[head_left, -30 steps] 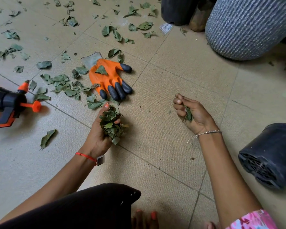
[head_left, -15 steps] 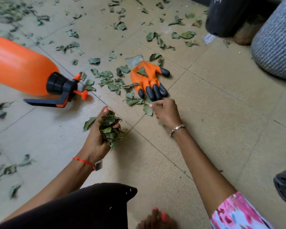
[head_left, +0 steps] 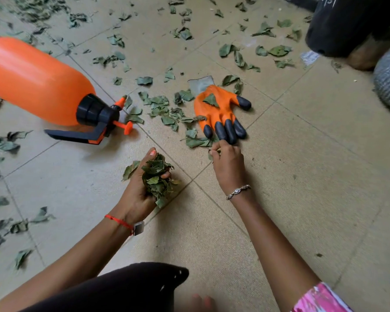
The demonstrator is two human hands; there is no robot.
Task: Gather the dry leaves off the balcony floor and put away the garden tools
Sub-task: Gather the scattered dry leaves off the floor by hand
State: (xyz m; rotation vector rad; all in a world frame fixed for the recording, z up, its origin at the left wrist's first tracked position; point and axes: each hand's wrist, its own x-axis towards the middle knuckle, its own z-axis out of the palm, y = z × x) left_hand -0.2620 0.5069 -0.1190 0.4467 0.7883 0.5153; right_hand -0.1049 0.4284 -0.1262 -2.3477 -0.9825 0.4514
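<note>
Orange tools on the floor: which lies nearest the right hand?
The black-tipped orange glove, beside the right hand; the orange plastic spray bottle lies farther left.

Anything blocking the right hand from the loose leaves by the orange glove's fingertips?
Nothing visible. The right hand is right next to the loose leaves; the orange glove lies beside them, not across the path.

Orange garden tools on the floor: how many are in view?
2. The spray bottle lies on its side at the left; the glove lies flat in the middle, just beyond the right hand. Others may lie outside the frame.
</note>
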